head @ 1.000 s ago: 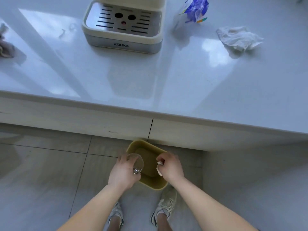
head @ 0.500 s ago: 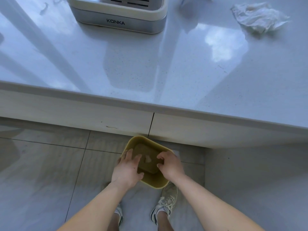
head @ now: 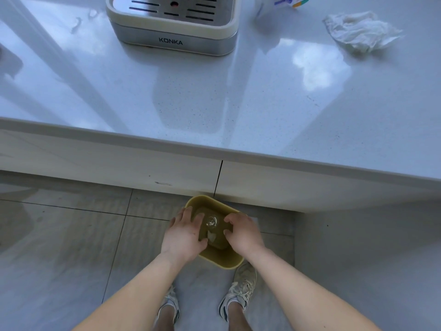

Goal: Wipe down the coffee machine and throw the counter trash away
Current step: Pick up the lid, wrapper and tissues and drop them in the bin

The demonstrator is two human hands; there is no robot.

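Both hands, left (head: 182,237) and right (head: 243,232), hung empty-fingered over the bin (head: 223,260) holding a cup (head: 211,221), while a tissue (head: 360,32) at two o'clock lay unbinned.

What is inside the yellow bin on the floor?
Inside the yellow bin lie a clear plastic cup and a small white scrap. Both hands cover parts of its bottom.

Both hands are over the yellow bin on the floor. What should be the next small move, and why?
Probably lift both hands out and reach the right hand up to the crumpled tissue on the counter. The left hand and the right look empty above the bin, a clear cup lies inside it, and the tissue is trash not yet thrown away.
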